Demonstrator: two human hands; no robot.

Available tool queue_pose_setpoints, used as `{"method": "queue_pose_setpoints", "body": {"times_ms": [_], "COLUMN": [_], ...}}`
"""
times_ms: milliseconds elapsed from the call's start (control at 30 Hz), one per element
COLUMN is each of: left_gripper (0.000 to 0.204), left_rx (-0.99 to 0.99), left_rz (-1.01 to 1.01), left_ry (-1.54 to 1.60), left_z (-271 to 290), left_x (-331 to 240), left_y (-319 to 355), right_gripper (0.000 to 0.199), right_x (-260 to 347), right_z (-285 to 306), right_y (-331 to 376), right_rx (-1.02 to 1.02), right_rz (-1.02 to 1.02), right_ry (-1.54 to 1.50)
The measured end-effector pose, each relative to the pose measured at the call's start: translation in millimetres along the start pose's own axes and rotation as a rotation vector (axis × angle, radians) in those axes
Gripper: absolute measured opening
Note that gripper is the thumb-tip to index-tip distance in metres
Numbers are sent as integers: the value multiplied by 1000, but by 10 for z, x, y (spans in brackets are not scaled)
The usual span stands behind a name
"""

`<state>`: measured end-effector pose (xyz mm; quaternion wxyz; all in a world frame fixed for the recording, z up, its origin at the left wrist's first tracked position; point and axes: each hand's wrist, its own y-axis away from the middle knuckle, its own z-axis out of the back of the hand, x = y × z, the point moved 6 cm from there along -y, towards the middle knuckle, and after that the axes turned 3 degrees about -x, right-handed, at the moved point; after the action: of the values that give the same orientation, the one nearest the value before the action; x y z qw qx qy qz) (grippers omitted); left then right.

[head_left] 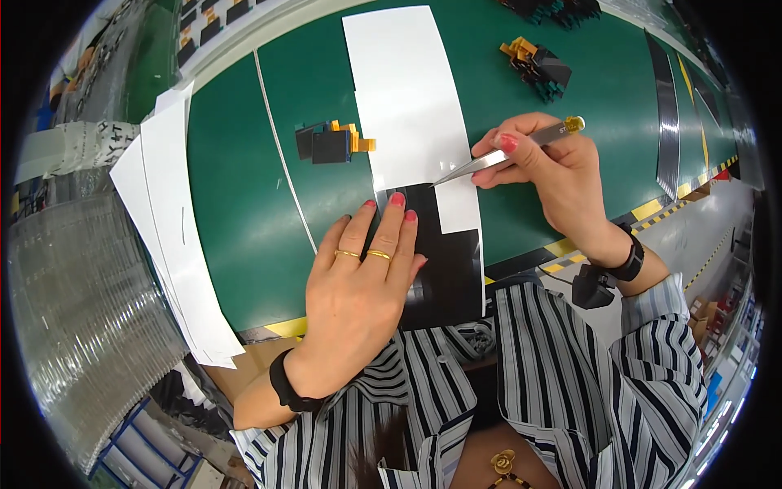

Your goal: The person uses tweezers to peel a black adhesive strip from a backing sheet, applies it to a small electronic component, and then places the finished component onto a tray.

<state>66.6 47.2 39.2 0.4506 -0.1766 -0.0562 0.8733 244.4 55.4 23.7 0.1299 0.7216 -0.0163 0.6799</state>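
Observation:
My right hand (566, 183) grips a pair of metal tweezers (498, 156) between thumb and fingers. Their points reach the top edge of a black film (456, 277), where it meets a long white sheet (407, 90). Lying flat, my left hand (357, 273) presses with outstretched fingers on the film's upper left part and the mat beside it. Just beyond those fingers, a few small dark display panels (331, 147) with orange flex cables lie overlapped, at the white sheet's left edge.
A green mat (232, 204) covers the table. Another pile of small panels (539, 72) lies at the far right. Black strips (668, 122) lie along the right side. Loose white sheets (167, 220) overhang the left edge. A tray of panels (236, 15) stands at the back left.

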Motion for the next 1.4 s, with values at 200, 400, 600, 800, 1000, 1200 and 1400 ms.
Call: {"method": "queue_pose_setpoints", "body": {"times_ms": [200,400,600,800,1000,1200,1400], "left_gripper": [32,28,27,29,24,22,20], "left_rx": [42,16,-74,-49,-187,-237,-266], "left_rz": [-5,-57,165,275,621,735,681], "left_ry": [-2,34,-151,100,863,1401,1430], "left_z": [-15,94,205,254,196,108,-13], "left_x": [18,138,674,761,874,878,785], "left_y": [-3,-100,-367,-356,-388,-649,-696], "right_gripper": [20,20,19,18,19,19,16], "right_x": [-19,188,265,403,699,794,714], "right_z": [73,107,2,-50,-23,44,54], "right_y": [-38,-4,-35,-109,-243,-190,-174], "right_rx": [7,132,130,229,221,164,151], "right_rz": [-56,-91,-20,97,476,708,679], "right_ry": [-136,-374,-297,-286,-41,-104,-43]}}
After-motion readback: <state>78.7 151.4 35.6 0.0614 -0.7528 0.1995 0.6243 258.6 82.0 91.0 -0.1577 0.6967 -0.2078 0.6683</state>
